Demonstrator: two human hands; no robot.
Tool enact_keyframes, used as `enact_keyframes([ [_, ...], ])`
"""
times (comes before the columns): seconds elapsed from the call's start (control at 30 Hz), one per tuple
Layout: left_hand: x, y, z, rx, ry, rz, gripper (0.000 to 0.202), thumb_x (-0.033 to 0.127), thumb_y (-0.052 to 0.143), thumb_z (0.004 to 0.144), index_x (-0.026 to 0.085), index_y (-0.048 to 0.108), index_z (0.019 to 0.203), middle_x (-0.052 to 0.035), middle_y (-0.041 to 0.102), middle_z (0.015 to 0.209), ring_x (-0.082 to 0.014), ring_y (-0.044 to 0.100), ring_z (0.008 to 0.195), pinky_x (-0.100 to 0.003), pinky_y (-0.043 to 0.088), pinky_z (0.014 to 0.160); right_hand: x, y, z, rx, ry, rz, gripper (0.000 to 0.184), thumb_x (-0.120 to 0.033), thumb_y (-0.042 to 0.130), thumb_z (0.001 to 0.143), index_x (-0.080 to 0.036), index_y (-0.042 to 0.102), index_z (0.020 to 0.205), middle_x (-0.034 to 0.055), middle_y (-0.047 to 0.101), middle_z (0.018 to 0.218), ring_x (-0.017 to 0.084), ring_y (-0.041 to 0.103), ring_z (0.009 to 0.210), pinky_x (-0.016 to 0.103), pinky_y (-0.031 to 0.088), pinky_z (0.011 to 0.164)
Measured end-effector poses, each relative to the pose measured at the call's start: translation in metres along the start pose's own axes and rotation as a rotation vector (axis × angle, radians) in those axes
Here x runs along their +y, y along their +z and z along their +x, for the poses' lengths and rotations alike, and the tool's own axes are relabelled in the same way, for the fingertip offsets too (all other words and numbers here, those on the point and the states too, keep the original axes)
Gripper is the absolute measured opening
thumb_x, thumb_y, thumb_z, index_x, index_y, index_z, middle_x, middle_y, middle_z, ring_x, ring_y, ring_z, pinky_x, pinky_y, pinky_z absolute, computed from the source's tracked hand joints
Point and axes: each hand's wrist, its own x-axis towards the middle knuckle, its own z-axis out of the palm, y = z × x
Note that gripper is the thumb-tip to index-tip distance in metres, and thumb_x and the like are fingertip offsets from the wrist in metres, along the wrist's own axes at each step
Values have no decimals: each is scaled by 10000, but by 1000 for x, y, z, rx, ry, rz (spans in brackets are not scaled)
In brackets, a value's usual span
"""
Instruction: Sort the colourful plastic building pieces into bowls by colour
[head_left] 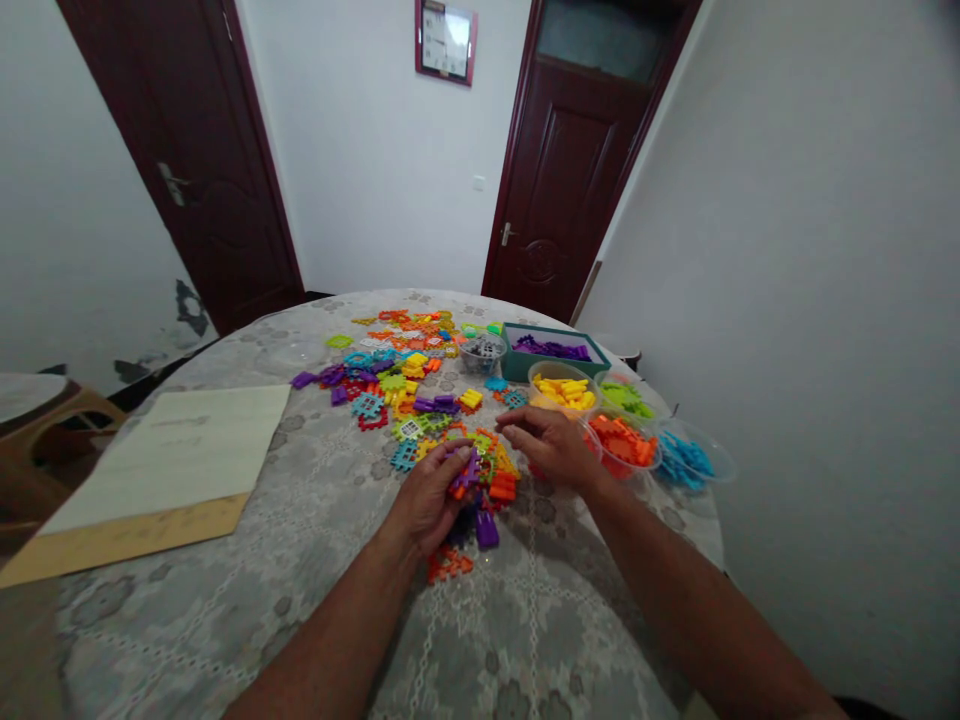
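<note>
Well this side of the green box (517, 367), my left hand (426, 500) grips a purple plastic piece (468, 470), thumb on top, probably to steady it. Nearer the box, my right hand (553, 445) hovers apart, fingers parted, nothing visible in it. Right of the box, the blue-filled tub (720, 462) seemingly keeps one colour separate.

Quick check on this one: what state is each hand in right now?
Left hand: closed around at least one purple piece.
Right hand: open, fingers loosely bent, no piece visible in it.
</note>
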Motion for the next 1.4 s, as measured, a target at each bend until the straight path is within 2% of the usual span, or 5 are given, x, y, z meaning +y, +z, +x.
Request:
enact_keyframes([
  [0.27,-5,-1,3,-22,-6,44,304,287,858,826,162,705,1056,-13,674,865,-108,634,659,-186,526,510,-6,-43,-39,236,134,-84,264,-406,624,984,-233,773,1117,81,794,1078,235,740,921,364,592,816],
  [0.73,-15,-4,-5,-203,108,358,516,687,680,902,183,674,1012,23,588,762,-72,449,530,-177,348,441,-36,53,-51,-18,-8,-97,482,-193,674,940,-187,602,1417,124,704,1273,237,670,1141,414,533,1036],
  [1.1,-6,5,-6,-85,-54,196,362,359,703,762,160,691,1064,-21,639,756,-137,579,576,-212,390,444,-37,-5,-48,-98,243,108,263,-233,590,944,-210,731,1165,15,731,901,148,646,754,269,506,697],
  [1.23,1,7,-5,-99,8,187,647,99,603,535,155,675,1175,-5,655,767,-132,605,598,-230,469,522,-19,-36,-42,-322,304,109,238,-283,609,931,-220,748,1115,0,699,834,140,602,689,243,462,612],
  [1.4,-4,2,-2,-108,78,304,778,89,661,627,170,593,1398,-25,723,895,-148,672,700,-250,534,628,2,-62,-19,-470,261,60,213,-295,632,901,-207,767,1042,13,733,901,151,645,758,254,505,689],
])
